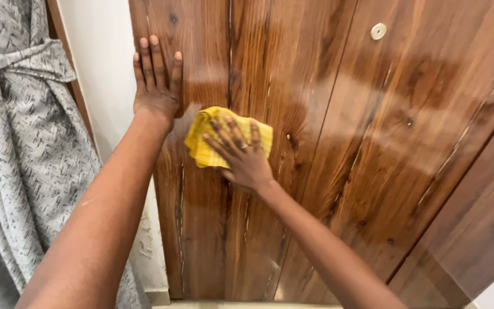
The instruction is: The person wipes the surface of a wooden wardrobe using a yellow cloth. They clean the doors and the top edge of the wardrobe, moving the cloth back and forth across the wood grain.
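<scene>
We press a yellow checked cloth (224, 140) flat against a glossy wooden door (327, 171) with our right hand (241, 157), fingers spread over the fabric rather than closed around it. Our left hand (156, 86) rests open, palm to the wood, just above and left of the cloth. A round metal fitting (378, 31) sits higher on the door; a grey patterned curtain (24, 160) hangs at left.

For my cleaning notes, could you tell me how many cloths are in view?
1: a yellow cloth pressed flat on the wooden door under the right hand. The left hand holds none.
</scene>
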